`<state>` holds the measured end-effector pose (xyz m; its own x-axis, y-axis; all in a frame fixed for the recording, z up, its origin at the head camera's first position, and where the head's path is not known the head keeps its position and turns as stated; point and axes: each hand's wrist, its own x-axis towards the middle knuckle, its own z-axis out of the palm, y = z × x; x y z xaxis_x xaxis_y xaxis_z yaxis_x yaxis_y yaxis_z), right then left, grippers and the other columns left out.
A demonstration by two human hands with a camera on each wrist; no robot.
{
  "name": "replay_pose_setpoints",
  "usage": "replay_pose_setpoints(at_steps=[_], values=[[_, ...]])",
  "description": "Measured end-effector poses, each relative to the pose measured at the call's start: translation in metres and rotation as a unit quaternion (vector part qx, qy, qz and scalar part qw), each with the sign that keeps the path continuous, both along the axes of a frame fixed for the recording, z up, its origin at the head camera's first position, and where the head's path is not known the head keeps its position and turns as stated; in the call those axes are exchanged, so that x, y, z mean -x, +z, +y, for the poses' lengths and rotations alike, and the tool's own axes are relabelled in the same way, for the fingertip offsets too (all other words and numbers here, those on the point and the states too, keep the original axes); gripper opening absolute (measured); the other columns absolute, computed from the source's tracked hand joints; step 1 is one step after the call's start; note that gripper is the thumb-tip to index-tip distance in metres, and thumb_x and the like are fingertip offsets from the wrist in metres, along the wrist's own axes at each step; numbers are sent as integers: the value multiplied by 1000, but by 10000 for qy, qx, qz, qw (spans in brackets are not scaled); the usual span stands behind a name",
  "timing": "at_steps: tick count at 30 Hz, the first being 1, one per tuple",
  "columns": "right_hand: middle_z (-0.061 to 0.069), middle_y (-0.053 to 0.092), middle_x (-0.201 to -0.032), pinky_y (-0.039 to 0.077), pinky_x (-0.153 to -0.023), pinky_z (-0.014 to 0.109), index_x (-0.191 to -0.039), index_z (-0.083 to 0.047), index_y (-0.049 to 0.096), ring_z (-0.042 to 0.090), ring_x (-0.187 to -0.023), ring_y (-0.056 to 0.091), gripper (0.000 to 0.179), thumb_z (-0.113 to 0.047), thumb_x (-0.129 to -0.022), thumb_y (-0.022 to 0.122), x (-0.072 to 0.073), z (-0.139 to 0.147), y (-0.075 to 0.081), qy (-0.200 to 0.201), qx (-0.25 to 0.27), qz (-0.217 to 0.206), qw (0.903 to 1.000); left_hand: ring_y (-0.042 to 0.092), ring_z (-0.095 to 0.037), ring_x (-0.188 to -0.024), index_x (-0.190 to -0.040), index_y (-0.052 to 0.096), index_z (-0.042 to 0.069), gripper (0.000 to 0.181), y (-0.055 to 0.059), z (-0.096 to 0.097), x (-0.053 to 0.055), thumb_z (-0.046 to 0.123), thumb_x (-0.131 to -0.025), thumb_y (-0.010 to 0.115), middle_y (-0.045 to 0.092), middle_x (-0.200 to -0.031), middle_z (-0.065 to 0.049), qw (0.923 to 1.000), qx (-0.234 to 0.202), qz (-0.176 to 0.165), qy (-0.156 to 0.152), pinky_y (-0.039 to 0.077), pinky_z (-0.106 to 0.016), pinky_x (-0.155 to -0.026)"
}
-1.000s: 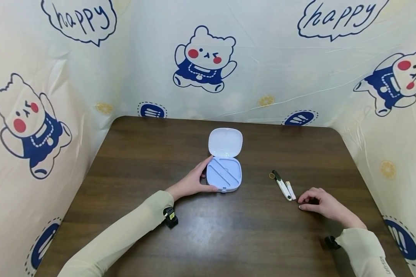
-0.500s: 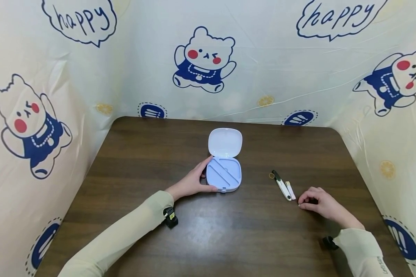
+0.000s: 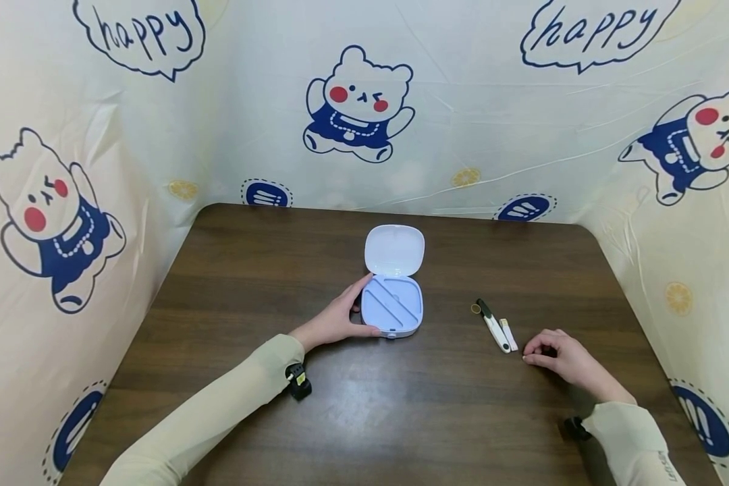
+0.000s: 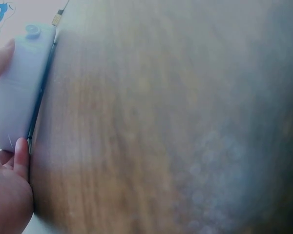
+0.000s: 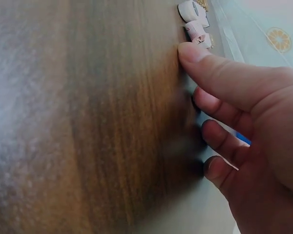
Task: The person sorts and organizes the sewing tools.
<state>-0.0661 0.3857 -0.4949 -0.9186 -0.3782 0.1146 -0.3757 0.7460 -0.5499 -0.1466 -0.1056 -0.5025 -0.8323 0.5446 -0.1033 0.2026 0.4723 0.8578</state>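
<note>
- Case [image 3: 393, 305], pale blue and open, is resting near the middle of the brown table [image 3: 352, 418], its whitish lid [image 3: 395, 250] lying back on the far side.
- The left hand [image 3: 338, 320] is gripping the case by its left side, the thumb pressing at the near edge and the fingers curling round the flank.
- The right hand [image 3: 561, 354] is sitting low over the table, well apart from the case; its fingers are curling loosely, the thumb standing away from those showing in the right wrist view.
- A slim white-and-dark tool [image 3: 494, 325] is lying between case and right hand, a round yellow piece [image 3: 476, 308] showing at its dark end.
- A small white stick [image 3: 509, 334] is lying just beside it, nearer the right hand.
- Pale sleeves [image 3: 219, 398] are covering both arms.
- Bear-printed cloth [image 3: 462, 128] is hanging behind the table.
</note>
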Motion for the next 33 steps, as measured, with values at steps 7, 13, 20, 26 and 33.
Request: replay_pose_setpoints(at_steps=[7, 13, 20, 26, 33], values=[[-20, 56, -79, 41, -68, 27, -83, -28, 71, 5, -79, 47, 26, -8, -82, 87, -1, -1, 1, -121, -78, -55, 9999, 47, -22, -139, -169, 8, 29, 116, 1, 0, -1, 39, -86, 88, 19, -172, -8, 10000, 14, -23, 16, 46, -38, -110], [-20, 58, -79, 41, -67, 28, -86, -30, 73, 7, -79, 48, 28, -6, -81, 87, -2, -2, 0, -32, 14, 137, 9999, 48, -25, -138, -169, 9, 27, 115, 4, 0, -2, 40, -86, 88, 19, -172, -10, 10000, -41, -38, 28, 46, -41, -110], [-18, 57, -80, 42, -67, 27, -86, -28, 73, 4, -79, 47, 25, -7, -83, 87, -2, -2, -1, -274, -130, -9, 9995, 47, -23, -139, -169, 8, 29, 116, 2, 0, -2, 41, -86, 87, 19, -172, -8, 9999, 32, -94, 45, 45, -39, -111], [-15, 57, -80, 42, -67, 26, -82, -21, 73, 2, -78, 47, 18, -10, -84, 87, -2, -3, -2, -523, -269, -204, 9981, 44, -23, -142, -169, 8, 30, 116, 1, 0, -1, 41, -86, 88, 19, -172, -8, 10000, -7, -84, 31, 45, -40, -111], [-14, 58, -81, 43, -65, 26, -86, -23, 73, 1, -77, 47, 20, -8, -85, 86, -3, -4, -1, -456, -230, -191, 9985, 45, -24, -142, -169, 9, 28, 116, 1, -1, -1, 40, -86, 88, 19, -172, -9, 10000, -61, -48, 12, 45, -41, -111]])
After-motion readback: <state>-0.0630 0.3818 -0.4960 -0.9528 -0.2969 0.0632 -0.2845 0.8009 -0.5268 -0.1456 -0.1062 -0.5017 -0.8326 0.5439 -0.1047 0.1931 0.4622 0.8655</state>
